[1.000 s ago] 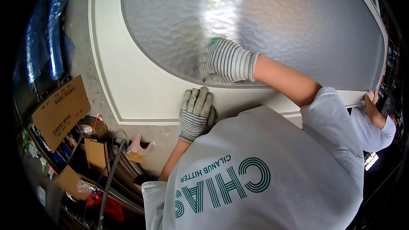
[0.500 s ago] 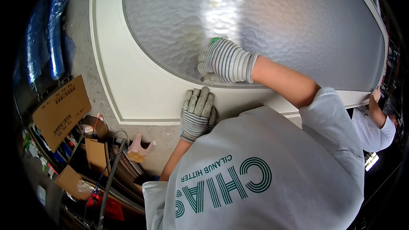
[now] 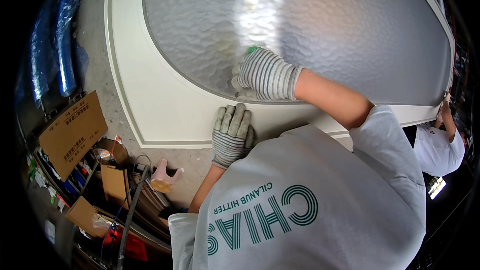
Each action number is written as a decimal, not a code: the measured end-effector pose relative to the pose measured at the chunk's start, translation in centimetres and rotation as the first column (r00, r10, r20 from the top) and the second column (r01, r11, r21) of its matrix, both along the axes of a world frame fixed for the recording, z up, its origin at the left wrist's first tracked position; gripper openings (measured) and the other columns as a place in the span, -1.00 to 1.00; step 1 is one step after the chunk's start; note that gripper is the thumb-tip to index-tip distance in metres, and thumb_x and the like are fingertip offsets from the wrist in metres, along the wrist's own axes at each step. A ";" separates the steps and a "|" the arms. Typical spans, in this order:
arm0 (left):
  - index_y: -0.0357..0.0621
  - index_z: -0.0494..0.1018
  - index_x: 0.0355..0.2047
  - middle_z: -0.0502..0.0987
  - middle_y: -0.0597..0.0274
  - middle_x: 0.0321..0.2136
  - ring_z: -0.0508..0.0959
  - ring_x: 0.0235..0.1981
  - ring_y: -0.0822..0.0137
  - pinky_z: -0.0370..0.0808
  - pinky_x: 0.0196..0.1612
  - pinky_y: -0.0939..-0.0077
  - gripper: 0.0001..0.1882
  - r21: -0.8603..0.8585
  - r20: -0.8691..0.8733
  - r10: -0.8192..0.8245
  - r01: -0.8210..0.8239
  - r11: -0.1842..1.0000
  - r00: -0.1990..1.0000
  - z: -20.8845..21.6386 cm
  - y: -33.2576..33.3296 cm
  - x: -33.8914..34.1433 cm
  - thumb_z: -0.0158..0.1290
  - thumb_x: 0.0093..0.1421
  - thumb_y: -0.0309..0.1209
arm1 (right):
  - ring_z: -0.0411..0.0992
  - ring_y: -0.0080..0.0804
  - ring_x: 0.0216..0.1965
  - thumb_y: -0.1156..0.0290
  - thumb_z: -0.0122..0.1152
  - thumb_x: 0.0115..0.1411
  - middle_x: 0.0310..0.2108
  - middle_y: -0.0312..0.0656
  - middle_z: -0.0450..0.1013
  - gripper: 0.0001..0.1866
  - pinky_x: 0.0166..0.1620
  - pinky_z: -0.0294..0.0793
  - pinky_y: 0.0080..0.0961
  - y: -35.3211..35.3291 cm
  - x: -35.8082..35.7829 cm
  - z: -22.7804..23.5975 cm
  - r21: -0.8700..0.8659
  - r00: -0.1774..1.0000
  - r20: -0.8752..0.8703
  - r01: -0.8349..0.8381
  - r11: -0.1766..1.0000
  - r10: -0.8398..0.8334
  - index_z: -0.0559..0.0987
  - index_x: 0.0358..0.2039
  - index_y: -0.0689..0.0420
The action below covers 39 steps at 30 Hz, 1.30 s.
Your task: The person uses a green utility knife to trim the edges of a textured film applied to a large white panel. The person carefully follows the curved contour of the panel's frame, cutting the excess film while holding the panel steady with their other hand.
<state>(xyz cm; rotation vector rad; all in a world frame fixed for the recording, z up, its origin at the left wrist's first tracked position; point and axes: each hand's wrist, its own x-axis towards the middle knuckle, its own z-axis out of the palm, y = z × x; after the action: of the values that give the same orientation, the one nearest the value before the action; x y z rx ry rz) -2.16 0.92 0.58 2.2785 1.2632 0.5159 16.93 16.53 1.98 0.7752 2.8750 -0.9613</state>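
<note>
In front of me lies a large cream-white framed panel [image 3: 165,115] with a pane of rippled, translucent glass [image 3: 350,45] set into its curved opening. My left hand [image 3: 232,132], in a grey-palmed striped glove, rests flat on the near part of the frame, fingers stretched out. Gloved in the same way, my right hand [image 3: 265,75] is closed in a fist over the glass, close to the near curved edge of the opening. A small green end [image 3: 253,49] pokes out at the top of this fist; the rest of what it grips is hidden.
Another person in a white shirt [image 3: 437,145] has hands at the panel's right end. To the left are blue plastic-wrapped lengths [image 3: 65,35], a cardboard sheet [image 3: 75,130], a pink stool [image 3: 164,176] and a metal bar [image 3: 131,215] among cardboard scraps.
The other person's arms and body at the right have shifted a little. My two hands stay at nearly the same places on the panel.
</note>
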 end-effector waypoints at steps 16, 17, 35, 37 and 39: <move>-0.26 0.47 -0.05 0.48 -0.11 0.03 0.47 0.00 -0.11 0.34 0.15 -0.09 -0.52 0.001 -0.002 0.011 -0.011 1.000 1.000 0.1 0.1 0.2 0.13 -0.06 -0.45 | 0.49 -0.21 -0.39 0.14 0.22 0.09 -0.49 -0.26 0.44 -0.77 -0.25 0.41 -0.23 0.4 -0.3 0.3 0.024 0.995 0.075 -0.063 0.998 0.061 0.48 -0.52 0.00; -0.26 0.47 -0.05 0.47 -0.10 0.04 0.47 0.00 -0.11 0.34 0.15 -0.09 -0.52 0.010 -0.003 0.013 -0.013 1.000 1.000 0.0 0.1 0.2 0.13 -0.06 -0.45 | 0.49 -0.20 -0.39 0.14 0.21 0.09 -0.49 -0.25 0.44 -0.77 -0.25 0.41 -0.22 0.4 -0.3 0.4 -0.006 0.996 0.081 -0.034 0.999 0.034 0.48 -0.52 0.01; -0.26 0.48 -0.06 0.48 -0.11 0.02 0.47 0.00 -0.10 0.33 0.15 -0.07 -0.53 0.018 -0.015 0.019 -0.018 1.000 1.000 -0.1 0.0 0.2 0.12 -0.05 -0.43 | 0.47 -0.20 -0.41 0.07 0.18 0.12 -0.52 -0.27 0.45 -0.73 -0.26 0.39 -0.23 0.7 0.0 0.8 -0.025 0.998 0.065 -0.003 1.000 0.004 0.49 -0.52 -0.02; -0.26 0.48 -0.06 0.47 -0.11 0.04 0.47 0.01 -0.10 0.33 0.16 -0.07 -0.53 -0.016 -0.020 0.005 -0.005 1.000 1.000 0.3 0.3 0.2 0.12 -0.05 -0.43 | 0.47 -0.21 -0.41 0.07 0.18 0.12 -0.53 -0.27 0.45 -0.73 -0.25 0.38 -0.23 0.9 0.3 1.2 -0.026 0.997 0.066 -0.038 0.999 0.040 0.49 -0.51 -0.01; -0.25 0.47 -0.04 0.47 -0.11 0.04 0.47 0.01 -0.10 0.32 0.16 -0.08 -0.52 0.023 -0.010 0.011 -0.011 1.000 1.000 -0.2 -0.1 0.1 0.12 -0.04 -0.44 | 0.47 -0.21 -0.40 0.06 0.18 0.13 -0.53 -0.26 0.45 -0.72 -0.24 0.38 -0.24 0.8 0.4 1.1 -0.040 0.998 0.052 -0.027 0.999 0.029 0.50 -0.51 -0.01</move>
<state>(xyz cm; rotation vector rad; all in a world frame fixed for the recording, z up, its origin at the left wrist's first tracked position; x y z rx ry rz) -2.10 0.80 0.34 2.2968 1.2818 0.5263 17.32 17.31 3.08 0.7439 2.8059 -0.9766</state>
